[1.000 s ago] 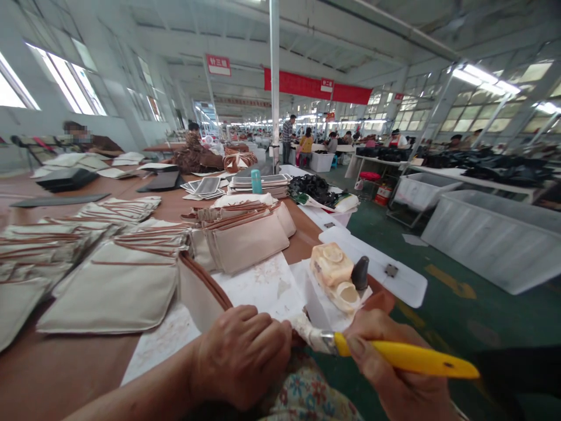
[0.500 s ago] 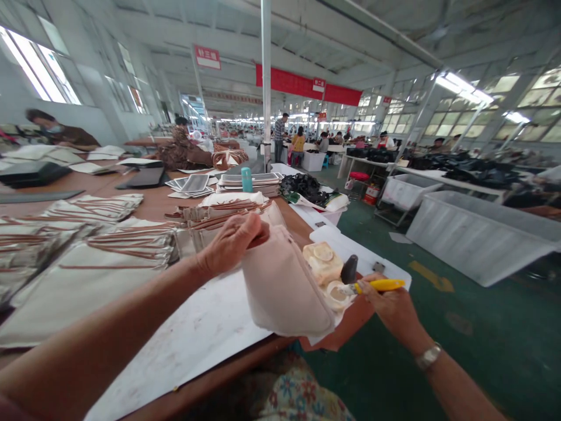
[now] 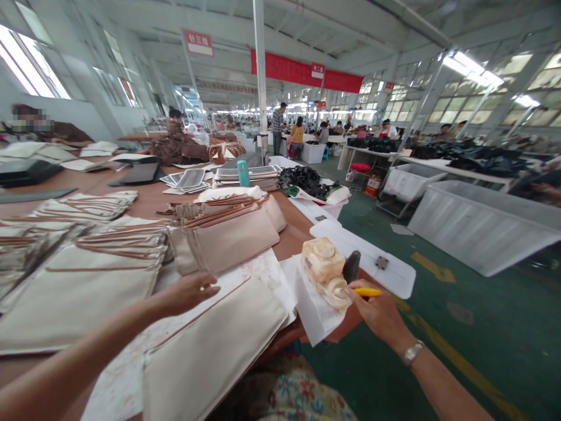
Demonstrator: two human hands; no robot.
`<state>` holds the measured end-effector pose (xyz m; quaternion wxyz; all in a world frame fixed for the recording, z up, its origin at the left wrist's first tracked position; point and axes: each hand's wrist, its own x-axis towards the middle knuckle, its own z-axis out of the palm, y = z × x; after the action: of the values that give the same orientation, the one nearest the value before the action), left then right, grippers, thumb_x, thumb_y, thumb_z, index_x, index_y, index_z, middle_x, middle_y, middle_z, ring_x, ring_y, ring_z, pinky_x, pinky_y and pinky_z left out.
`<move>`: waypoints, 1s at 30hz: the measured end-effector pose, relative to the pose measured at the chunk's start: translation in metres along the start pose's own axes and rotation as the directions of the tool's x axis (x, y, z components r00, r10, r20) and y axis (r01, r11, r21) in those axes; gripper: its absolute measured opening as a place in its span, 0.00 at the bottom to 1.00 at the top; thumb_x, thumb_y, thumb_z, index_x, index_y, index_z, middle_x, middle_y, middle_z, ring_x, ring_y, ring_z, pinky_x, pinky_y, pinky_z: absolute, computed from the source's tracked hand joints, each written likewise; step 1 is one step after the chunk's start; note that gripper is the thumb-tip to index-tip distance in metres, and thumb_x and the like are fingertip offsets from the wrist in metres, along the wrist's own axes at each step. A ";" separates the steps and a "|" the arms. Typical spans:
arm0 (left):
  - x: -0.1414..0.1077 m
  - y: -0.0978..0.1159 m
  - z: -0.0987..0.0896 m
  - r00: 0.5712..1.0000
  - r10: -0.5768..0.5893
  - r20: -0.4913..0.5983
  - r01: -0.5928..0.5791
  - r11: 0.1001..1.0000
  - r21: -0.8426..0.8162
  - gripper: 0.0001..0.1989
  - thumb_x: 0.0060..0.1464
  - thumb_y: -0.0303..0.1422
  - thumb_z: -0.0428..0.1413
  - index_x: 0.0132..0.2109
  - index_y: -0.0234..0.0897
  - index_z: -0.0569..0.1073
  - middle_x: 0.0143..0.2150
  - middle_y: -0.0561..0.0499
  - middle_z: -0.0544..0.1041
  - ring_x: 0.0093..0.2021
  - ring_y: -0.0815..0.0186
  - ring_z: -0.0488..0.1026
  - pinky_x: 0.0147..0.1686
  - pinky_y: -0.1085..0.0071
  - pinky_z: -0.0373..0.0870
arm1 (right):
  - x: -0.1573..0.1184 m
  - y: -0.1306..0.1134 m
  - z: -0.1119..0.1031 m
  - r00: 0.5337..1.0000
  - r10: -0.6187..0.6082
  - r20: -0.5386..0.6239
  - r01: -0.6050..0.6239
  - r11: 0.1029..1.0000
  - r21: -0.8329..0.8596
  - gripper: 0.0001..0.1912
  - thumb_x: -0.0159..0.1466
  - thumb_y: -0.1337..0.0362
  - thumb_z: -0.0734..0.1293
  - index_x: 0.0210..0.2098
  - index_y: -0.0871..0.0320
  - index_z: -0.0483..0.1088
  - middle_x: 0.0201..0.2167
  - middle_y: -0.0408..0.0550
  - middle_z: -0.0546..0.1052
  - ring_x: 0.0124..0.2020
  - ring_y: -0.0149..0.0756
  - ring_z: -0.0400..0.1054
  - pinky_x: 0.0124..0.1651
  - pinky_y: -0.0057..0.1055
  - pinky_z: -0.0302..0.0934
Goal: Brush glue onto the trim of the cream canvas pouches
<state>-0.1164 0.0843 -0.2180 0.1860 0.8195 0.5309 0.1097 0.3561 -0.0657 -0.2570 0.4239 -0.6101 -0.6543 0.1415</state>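
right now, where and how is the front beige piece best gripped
Probably by its brown-trimmed edge, pinched near the middle, coming from the far side: the beige piece lies flat and slanted, that edge faces the nearby left hand, and the right hand holds the brush.

My brown table point(image 3: 296, 219) runs wide in front of me, with a white sheet point(image 3: 116, 377) spread near my edge. On that sheet a beige piece point(image 3: 214, 351) lies flat, its near side jutting over the edge toward me. Beyond it leans a stack of brown-edged beige pieces point(image 3: 236, 241); more fanned piles point(image 3: 103, 286) cover my left. Farther off lie dark slabs point(image 3: 137, 175) and grey-centred panels point(image 3: 189, 179). White paper point(image 3: 316, 321) (rather crumpled, I'd say) sits at the right, beneath a stained container point(image 3: 323, 257).
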 end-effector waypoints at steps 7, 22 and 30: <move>0.027 0.045 0.082 0.946 -0.303 0.114 0.274 0.938 0.211 0.25 0.61 0.46 0.48 0.57 0.34 0.72 0.57 0.33 0.74 0.54 0.43 0.74 0.50 0.53 0.69 | -0.030 -0.012 -0.017 0.998 -0.062 0.012 0.062 0.998 -0.013 0.12 0.70 0.54 0.65 0.37 0.54 0.76 0.36 0.48 0.77 0.37 0.42 0.73 0.40 0.35 0.65; 0.055 0.047 0.098 0.854 -0.488 0.180 0.488 0.872 0.046 0.17 0.64 0.39 0.57 0.55 0.35 0.72 0.54 0.44 0.74 0.51 0.59 0.74 0.50 0.56 0.75 | -0.049 -0.029 -0.019 0.858 0.396 -0.328 -0.369 0.918 0.143 0.26 0.64 0.40 0.66 0.38 0.59 0.74 0.21 0.46 0.72 0.18 0.37 0.65 0.19 0.28 0.60; 0.020 0.068 0.074 0.963 -0.233 0.136 0.269 0.862 -0.429 0.24 0.57 0.53 0.54 0.40 0.34 0.75 0.31 0.53 0.74 0.32 0.65 0.72 0.30 0.73 0.63 | -0.013 -0.094 0.020 0.866 0.467 -0.178 -0.162 0.599 0.784 0.19 0.58 0.51 0.77 0.35 0.60 0.73 0.19 0.41 0.66 0.18 0.27 0.56 0.17 0.21 0.50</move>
<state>-0.0234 0.0637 -0.2567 0.4016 0.6829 0.5861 0.1698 0.2760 -0.0916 -0.2081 0.7175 -0.5036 -0.3254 0.3546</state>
